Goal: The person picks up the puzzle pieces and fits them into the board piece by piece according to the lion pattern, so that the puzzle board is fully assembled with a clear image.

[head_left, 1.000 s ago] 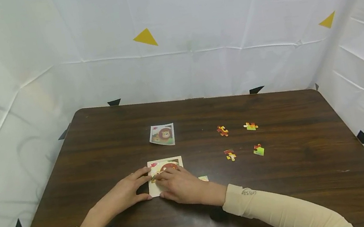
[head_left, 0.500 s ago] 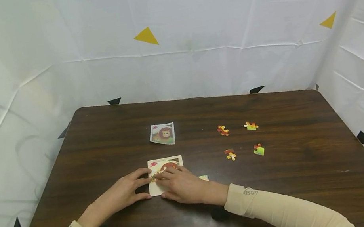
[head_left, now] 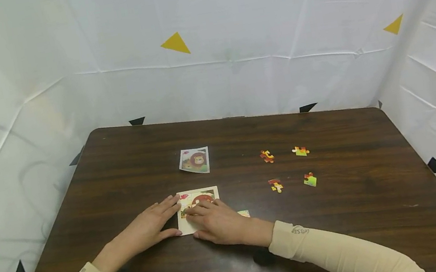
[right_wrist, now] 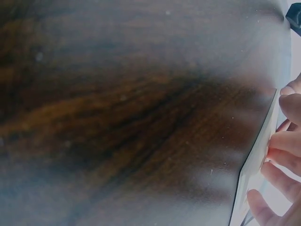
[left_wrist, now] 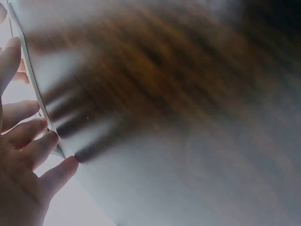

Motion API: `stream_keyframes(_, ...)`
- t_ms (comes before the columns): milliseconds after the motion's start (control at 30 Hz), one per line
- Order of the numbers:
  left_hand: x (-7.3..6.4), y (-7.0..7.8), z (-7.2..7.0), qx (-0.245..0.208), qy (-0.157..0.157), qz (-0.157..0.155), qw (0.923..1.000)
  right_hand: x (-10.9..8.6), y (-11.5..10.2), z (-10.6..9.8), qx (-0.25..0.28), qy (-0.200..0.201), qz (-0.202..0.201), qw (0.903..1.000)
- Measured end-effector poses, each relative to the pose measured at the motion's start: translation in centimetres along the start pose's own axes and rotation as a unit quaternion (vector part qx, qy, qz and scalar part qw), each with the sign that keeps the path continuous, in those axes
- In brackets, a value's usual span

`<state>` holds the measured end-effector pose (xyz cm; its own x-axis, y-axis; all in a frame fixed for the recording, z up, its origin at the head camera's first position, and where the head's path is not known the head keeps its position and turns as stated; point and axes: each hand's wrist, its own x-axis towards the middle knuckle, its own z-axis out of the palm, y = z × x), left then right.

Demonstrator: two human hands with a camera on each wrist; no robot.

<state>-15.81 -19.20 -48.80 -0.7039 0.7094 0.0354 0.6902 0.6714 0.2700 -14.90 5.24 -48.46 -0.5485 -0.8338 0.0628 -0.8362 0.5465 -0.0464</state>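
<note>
Dark brown wooden table (head_left: 346, 230) with both hands on a square lion puzzle board (head_left: 198, 209).
Board lies flat near the table's front edge; left hand (head_left: 147, 228) rests with straight, relaxed fingers against its left edge, and right hand (head_left: 217, 222) lies on top, fingertips pressing its surface. Printed lion reference card (head_left: 194, 161) sits behind the board. Four loose colourful puzzle pieces (head_left: 274, 186) lie well apart to the right.

The left hand (head_left: 146, 227) has flattened: its fingers, curled at the puzzle board's (head_left: 198, 209) left edge a second ago, now lie straighter along that edge, toward 1 o'clock. The left forearm seems to have slid slightly toward 7 o'clock, though the shift is small.
</note>
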Motion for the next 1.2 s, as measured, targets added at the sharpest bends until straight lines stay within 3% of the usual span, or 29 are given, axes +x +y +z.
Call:
stream_keyframes(200, 0.17, -0.05, 0.14, 0.018, -0.005, -0.01, 0.9998, -0.08, -0.03, -0.16, 0.002, 0.004, -0.002, 1.0)
stream_keyframes(833, 0.6, 0.16, 0.07, -0.039, 0.004, -0.052, 0.9979, 0.12, -0.14, -0.27, -0.002, -0.01, 0.002, 0.9999)
stream_keyframes(1200, 0.73, 0.39, 0.42, -0.081, 0.021, -0.086, 0.9928, 0.2, 0.29, -0.34, 0.017, 0.014, -0.006, 0.9998)
